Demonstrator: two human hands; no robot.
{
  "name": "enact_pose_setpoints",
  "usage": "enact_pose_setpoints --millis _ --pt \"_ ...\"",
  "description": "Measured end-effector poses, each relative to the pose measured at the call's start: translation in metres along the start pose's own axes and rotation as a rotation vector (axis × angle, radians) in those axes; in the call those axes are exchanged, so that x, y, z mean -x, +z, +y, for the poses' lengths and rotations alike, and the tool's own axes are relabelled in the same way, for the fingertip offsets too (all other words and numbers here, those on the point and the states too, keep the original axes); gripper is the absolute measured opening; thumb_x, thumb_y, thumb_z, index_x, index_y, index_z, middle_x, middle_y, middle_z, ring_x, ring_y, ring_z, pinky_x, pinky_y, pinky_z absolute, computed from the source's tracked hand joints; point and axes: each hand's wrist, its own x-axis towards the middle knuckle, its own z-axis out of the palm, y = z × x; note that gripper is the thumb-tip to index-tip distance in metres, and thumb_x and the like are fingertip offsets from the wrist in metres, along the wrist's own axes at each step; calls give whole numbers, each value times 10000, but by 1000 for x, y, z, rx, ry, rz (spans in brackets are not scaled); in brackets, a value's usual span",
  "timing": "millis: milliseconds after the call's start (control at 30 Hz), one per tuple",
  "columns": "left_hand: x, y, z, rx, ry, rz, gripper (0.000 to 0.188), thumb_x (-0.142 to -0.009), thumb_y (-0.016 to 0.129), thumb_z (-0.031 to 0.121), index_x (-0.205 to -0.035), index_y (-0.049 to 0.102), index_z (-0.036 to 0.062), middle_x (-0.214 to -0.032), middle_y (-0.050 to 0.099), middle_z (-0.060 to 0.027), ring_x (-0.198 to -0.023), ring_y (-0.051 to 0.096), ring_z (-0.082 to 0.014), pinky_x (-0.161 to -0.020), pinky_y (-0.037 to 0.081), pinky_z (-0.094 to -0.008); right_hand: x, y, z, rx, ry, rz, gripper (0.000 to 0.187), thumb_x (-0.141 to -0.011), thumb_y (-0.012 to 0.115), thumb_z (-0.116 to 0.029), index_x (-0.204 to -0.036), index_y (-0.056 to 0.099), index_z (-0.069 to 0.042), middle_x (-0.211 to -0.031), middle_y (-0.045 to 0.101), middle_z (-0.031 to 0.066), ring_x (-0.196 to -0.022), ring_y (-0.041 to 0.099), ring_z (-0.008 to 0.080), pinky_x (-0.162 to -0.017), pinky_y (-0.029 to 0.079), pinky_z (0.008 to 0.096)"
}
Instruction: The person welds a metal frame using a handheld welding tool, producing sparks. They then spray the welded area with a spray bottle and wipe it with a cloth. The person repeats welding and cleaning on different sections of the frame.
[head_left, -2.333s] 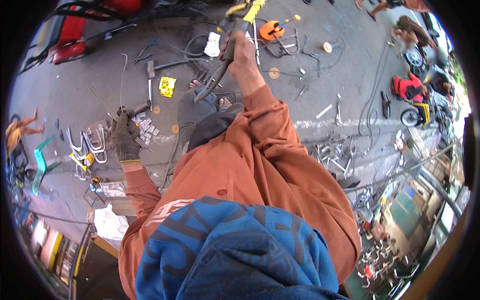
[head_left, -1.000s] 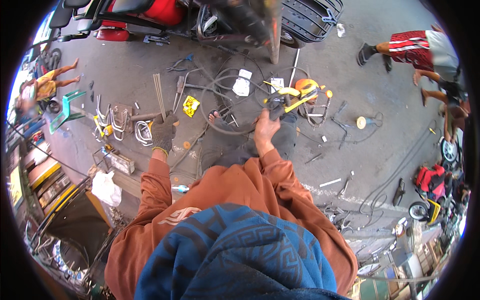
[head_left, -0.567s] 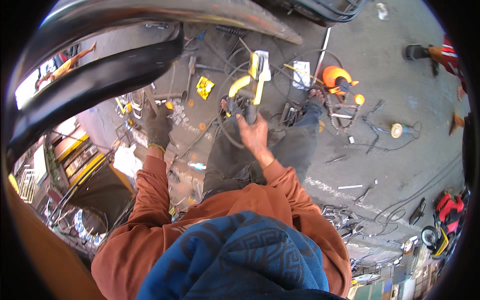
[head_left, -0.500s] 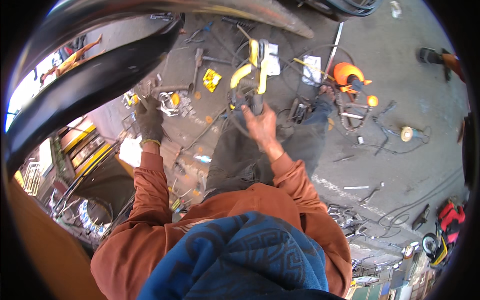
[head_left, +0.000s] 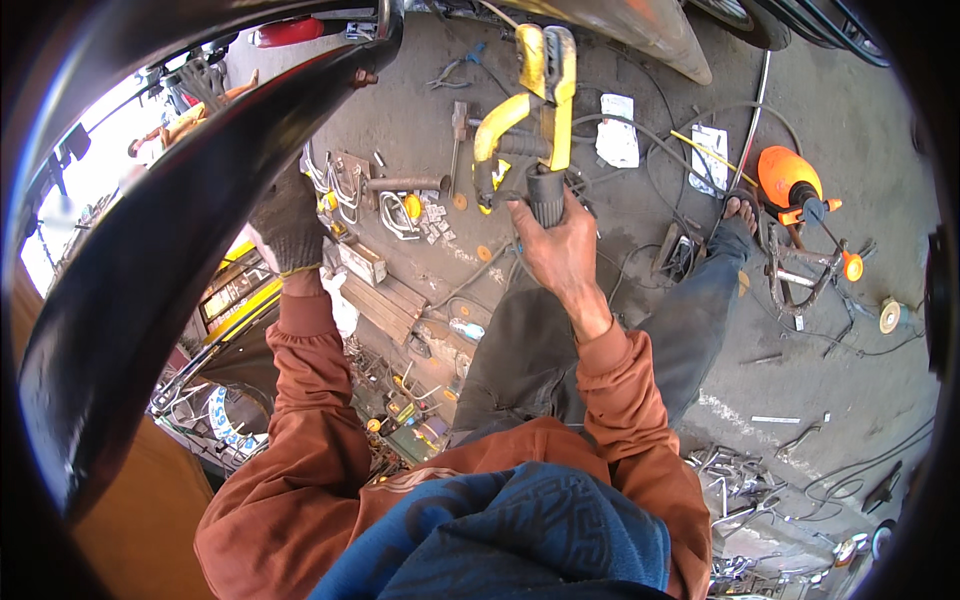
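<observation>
My bare right hand (head_left: 562, 245) grips the black ribbed handle of a yellow welding electrode holder (head_left: 560, 125), held upright above the floor ahead of me. A thin rod (head_left: 497, 13) sticks out of the holder's top end. My left hand (head_left: 290, 225) wears a dark knitted glove and is raised at the left. Its fingers are mostly hidden by a large, glossy black curved piece (head_left: 190, 235) close to the camera, so what they touch does not show. Beyond the glove lie bent metal pieces (head_left: 345, 190) and a rusty tube (head_left: 410, 184).
A hammer (head_left: 458, 140), pliers (head_left: 447, 82) and white papers (head_left: 618, 130) lie ahead. An orange helmet-like object (head_left: 788, 175) sits by my right foot (head_left: 740, 212). Cables trail over the floor. Flat metal bars (head_left: 385, 308) lie left of my legs. An angle grinder-like disc tool (head_left: 890, 316) lies far right.
My view has shifted. The electrode holder, in my right hand throughout, now appears larger and nearer. My left hand, whose fingers showed beside the metal pieces, is now partly behind the black curved piece.
</observation>
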Motion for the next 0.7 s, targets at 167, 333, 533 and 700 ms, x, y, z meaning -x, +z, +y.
enact_pose_setpoints --millis 167,333,533,700 --pt "-21 0 -38 -45 221 -96 286 -901 702 150 -1185 713 120 -901 716 -86 -794 695 -256 -697 537 -396 -7 -2 -9 -56 -36 9 385 -859 759 -259 -1055 678 62 -709 676 204 -589 649 275 -606 512 409" --pt "-54 20 -27 89 155 -237 363 -990 632 224 -1310 625 53 -1273 667 -159 -1177 635 -305 -1056 451 -436 -23 12 -19 -96 -87 22 460 -870 741 -269 -1125 649 102 -659 668 192 -574 658 223 -587 513 394" --pt "-95 33 -38 317 200 -217 354 -977 628 290 -1261 669 82 -1194 703 -181 -1121 666 -318 -1031 461 -467 -28 7 -19 -24 -94 -48 626 -887 738 -276 -1295 514 142 -667 662 229 -604 684 290 -624 528 415" --pt "-139 34 -52 164 286 -344 388 -960 661 279 -1300 635 94 -1207 691 -174 -1121 665 -325 -1024 474 -473 -27 12 -16 -60 -336 25 624 -915 710 -198 -1365 430 131 -904 679 302 -803 702 413 -740 530 458"
